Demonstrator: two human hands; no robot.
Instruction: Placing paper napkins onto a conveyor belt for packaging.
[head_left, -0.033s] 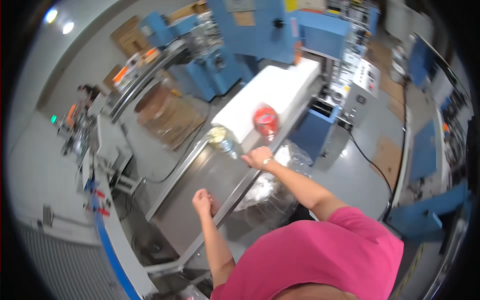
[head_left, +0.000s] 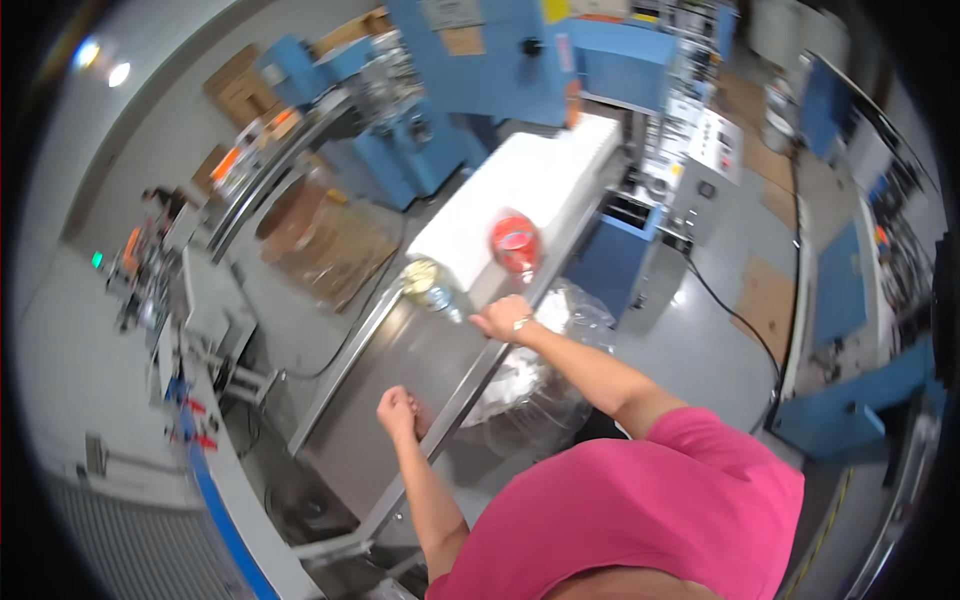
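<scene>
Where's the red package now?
In the head view, the red package is slightly above and right of centre, at the near end of the white conveyor, beyond the right hand.

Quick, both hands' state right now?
Left hand: curled closed over the metal tray, nothing visible in it.
Right hand: near the tray's edge; grip cannot be told.

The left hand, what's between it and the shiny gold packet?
Just a bare stretch of metal tray between the left hand and gold packet, shown in the head view.
</scene>
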